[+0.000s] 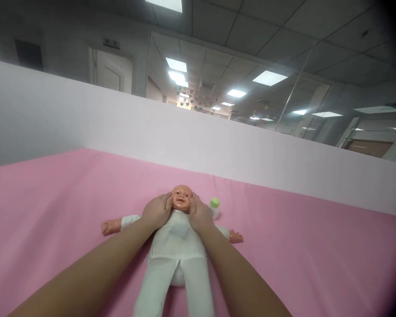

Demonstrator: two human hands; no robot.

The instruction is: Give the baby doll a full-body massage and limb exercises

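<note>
A baby doll with a hard plastic head and a white cloth body lies face up on a pink sheet. Its arms are spread out and its legs point towards me. My left hand is pressed against the side of the doll's head at the left of the view, fingers curved round the cheek. On the opposite side, my right hand cups the other cheek. The doll's face shows between both hands. A small clear bottle with a green cap stands just right of my right hand.
A low white wall runs behind the pink sheet. Above it are a glass partition with ceiling lights showing in it, and a white door at the left.
</note>
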